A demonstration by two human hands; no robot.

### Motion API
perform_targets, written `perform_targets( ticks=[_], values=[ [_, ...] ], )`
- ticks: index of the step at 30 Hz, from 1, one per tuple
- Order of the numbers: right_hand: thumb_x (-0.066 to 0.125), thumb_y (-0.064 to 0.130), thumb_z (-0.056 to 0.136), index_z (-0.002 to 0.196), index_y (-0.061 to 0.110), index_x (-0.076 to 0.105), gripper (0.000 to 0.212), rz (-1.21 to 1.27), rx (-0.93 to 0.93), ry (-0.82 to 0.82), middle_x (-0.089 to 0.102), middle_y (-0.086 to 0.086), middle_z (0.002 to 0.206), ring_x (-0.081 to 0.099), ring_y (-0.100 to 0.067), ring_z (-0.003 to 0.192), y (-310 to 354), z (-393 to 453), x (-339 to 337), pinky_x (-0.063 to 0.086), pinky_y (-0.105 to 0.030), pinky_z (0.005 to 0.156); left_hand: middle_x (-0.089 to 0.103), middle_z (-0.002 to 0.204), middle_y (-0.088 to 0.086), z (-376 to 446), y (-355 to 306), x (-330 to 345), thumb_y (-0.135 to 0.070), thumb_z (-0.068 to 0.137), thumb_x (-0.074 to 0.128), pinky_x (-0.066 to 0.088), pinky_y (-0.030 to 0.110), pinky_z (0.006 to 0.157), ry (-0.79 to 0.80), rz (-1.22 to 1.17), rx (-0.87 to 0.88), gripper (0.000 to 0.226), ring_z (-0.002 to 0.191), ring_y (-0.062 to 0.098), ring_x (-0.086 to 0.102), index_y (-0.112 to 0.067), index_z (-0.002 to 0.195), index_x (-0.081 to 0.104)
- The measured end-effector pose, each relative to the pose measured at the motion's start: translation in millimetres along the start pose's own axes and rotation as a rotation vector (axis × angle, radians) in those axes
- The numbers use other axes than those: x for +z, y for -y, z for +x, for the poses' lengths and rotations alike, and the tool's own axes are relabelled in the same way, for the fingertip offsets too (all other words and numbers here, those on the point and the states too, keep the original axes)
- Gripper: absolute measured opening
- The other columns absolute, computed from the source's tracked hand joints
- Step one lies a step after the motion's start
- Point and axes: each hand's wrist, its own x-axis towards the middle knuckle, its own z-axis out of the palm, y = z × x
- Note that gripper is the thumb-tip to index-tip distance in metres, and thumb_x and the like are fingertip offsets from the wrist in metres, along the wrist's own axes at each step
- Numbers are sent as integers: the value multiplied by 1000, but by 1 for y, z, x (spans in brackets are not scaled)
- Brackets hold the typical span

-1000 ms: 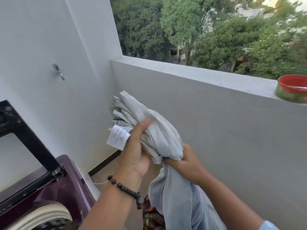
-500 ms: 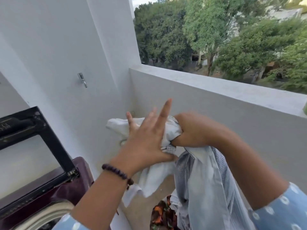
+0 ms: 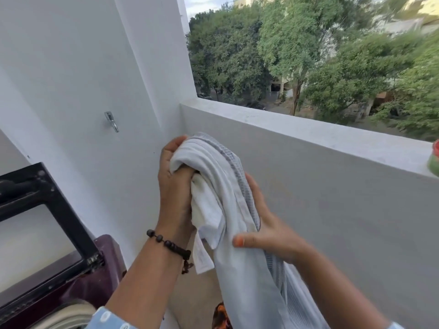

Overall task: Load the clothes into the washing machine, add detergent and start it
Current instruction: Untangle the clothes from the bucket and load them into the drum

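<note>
While the washing machine (image 3: pixel 71 288) waits lid-up at the near left, the left hand (image 3: pixel 174 184), splayed flat half a second ago, now clamps the pale garment (image 3: pixel 221 203) at centre. Right hand (image 3: pixel 266 229) pinches it lower; bunched, it looks ready for loading.

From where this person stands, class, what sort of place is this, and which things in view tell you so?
Most likely an upper-floor home balcony used for laundry: a low parapet wall looks out over treetops, and a top-loading washing machine stands with its lid raised.
</note>
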Motion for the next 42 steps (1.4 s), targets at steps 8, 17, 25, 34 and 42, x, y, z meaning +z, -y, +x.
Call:
perform_targets(
  ticks=[8,17,25,34,42],
  values=[
    [84,32,55,127,27,55,78,268,-55,-292,70,11,118,66,-10,110,-5,1,23,55,-23,82,57,108,13,-20,26,8,-5,98,47,45,7,63,-16,36,-185,40,67,-14,58,7,136,43],
    [75,15,58,101,32,68,47,-442,-86,-380,72,13,90,66,0,84,15,0,-48,52,-27,73,25,156,-15,-25,18,-33,-41,56,83,43,19,104,589,270,-226,118,138,1,38,-54,145,6],
    [82,22,67,115,24,54,55,-808,-135,-48,67,7,97,62,-10,85,43,14,-39,48,-29,73,55,138,-14,-17,9,3,-52,63,83,8,62,118,841,1189,148,132,128,14,50,-49,147,-19],
    [81,36,67,150,41,18,104,-139,-49,-57,52,13,133,57,-4,120,19,-1,-53,46,-26,102,74,103,0,-6,24,-2,-18,60,83,58,31,80,352,217,-101,60,94,16,71,-15,117,62],
    [83,44,59,150,44,18,111,90,29,-80,43,24,143,48,0,129,-5,4,-22,42,-34,108,63,113,15,-4,41,17,-20,71,72,54,40,87,-78,-459,-381,48,104,30,63,-9,117,62]
  ],
)
